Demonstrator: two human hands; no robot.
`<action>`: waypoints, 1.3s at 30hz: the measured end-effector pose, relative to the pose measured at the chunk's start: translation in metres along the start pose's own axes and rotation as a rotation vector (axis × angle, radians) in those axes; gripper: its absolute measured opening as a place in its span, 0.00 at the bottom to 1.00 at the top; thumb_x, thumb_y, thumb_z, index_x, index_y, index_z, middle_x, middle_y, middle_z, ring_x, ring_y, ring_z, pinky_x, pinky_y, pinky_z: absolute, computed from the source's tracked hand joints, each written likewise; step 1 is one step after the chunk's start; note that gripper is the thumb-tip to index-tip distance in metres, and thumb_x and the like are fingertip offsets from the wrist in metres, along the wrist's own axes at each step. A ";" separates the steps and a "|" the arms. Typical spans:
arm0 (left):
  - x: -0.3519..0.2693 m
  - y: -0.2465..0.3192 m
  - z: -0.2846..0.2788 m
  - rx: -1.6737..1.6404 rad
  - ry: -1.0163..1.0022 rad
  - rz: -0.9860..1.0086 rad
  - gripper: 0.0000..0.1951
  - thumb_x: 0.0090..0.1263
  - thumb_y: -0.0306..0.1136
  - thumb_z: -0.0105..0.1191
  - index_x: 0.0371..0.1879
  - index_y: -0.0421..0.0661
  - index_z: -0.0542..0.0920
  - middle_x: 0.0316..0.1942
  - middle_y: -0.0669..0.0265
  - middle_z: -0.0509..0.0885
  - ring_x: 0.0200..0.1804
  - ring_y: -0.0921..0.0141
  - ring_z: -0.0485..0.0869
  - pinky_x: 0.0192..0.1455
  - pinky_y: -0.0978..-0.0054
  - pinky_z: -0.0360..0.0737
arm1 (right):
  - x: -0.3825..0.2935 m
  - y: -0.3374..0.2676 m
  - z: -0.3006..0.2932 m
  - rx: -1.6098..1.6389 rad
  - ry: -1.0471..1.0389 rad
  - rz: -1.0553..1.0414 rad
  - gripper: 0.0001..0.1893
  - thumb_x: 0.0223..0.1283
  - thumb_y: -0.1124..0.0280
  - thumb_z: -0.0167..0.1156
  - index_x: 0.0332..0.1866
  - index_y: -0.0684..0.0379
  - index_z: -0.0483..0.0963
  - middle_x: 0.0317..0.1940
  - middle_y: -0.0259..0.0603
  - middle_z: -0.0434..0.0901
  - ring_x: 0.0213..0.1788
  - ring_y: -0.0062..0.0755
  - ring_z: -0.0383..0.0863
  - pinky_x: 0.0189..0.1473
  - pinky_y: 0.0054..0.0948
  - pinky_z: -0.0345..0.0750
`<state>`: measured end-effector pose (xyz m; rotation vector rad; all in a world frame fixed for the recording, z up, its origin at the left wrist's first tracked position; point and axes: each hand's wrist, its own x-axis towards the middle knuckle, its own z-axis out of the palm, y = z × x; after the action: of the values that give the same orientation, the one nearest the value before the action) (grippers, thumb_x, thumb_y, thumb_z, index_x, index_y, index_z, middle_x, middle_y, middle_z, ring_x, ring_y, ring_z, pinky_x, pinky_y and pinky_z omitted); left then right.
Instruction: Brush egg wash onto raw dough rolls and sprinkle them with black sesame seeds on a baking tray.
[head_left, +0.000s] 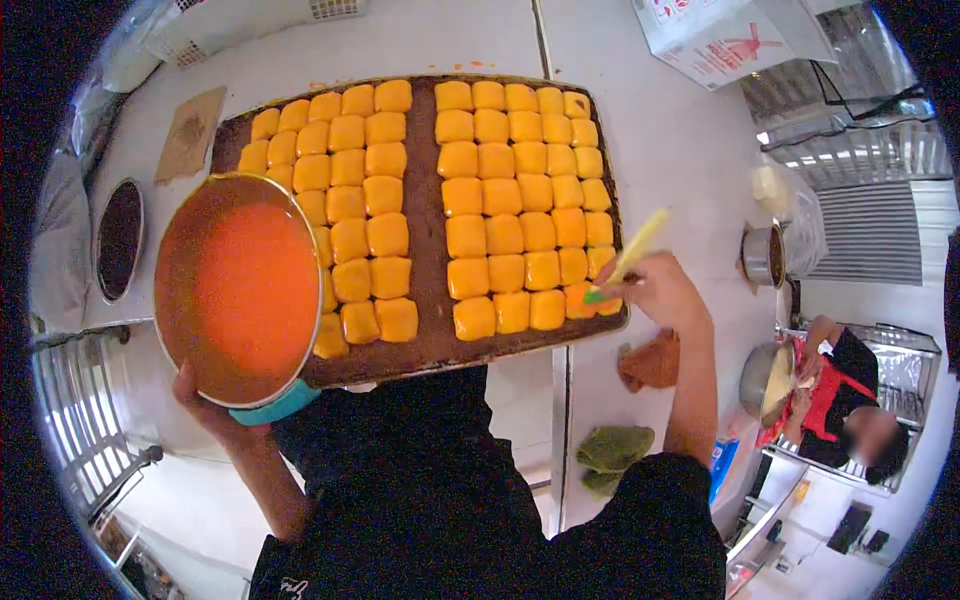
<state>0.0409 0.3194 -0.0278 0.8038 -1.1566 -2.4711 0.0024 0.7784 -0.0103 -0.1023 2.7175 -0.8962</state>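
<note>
My left hand (201, 401) grips the lower rim of a round bowl (171, 300), turquoise outside, with orange liquid (259, 285) inside. The bowl is held over the left part of a dark baking tray (426, 225) and hides some of it. My right hand (660, 289) holds a pastry brush (641, 236) with a pale handle. Its green head rests against a bun at the tray's near right corner. Two blocks of square, glossy yellow-orange buns (499, 234) fill the tray in rows, with a bare strip between them.
Right of the tray lie a brown cloth (651, 361) and a green cloth (615, 450). A metal pot (763, 256) stands farther right. Beyond it, a person in a red apron (829, 394) works at a metal bowl (757, 386). A dark oval tin (120, 240) and brown cardboard (191, 135) sit left.
</note>
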 end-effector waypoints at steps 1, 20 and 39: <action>0.000 0.002 -0.002 -0.001 0.023 -0.009 0.33 0.53 0.50 0.46 0.58 0.46 0.64 0.58 0.58 0.67 0.57 0.57 0.68 0.58 0.57 0.67 | 0.017 0.000 -0.005 -0.048 -0.041 -0.010 0.08 0.49 0.84 0.53 0.33 0.64 0.76 0.30 0.41 0.80 0.35 0.29 0.79 0.39 0.27 0.75; 0.043 0.012 0.020 0.025 0.084 0.082 0.33 0.54 0.49 0.44 0.60 0.46 0.60 0.59 0.57 0.64 0.59 0.58 0.67 0.59 0.57 0.66 | 0.205 0.004 -0.043 0.144 0.348 -0.155 0.07 0.52 0.78 0.55 0.37 0.66 0.75 0.29 0.35 0.79 0.34 0.22 0.77 0.37 0.23 0.74; 0.027 0.048 -0.022 -0.069 0.065 0.013 0.32 0.56 0.51 0.44 0.59 0.47 0.63 0.60 0.59 0.64 0.60 0.59 0.66 0.59 0.56 0.66 | 0.206 -0.060 0.016 -0.511 0.979 -0.036 0.10 0.50 0.71 0.59 0.38 0.61 0.72 0.26 0.45 0.77 0.30 0.37 0.78 0.34 0.31 0.74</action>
<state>0.0345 0.2626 -0.0116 0.8479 -1.0457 -2.4407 -0.1917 0.6895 -0.0365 0.2597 3.8047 -0.2215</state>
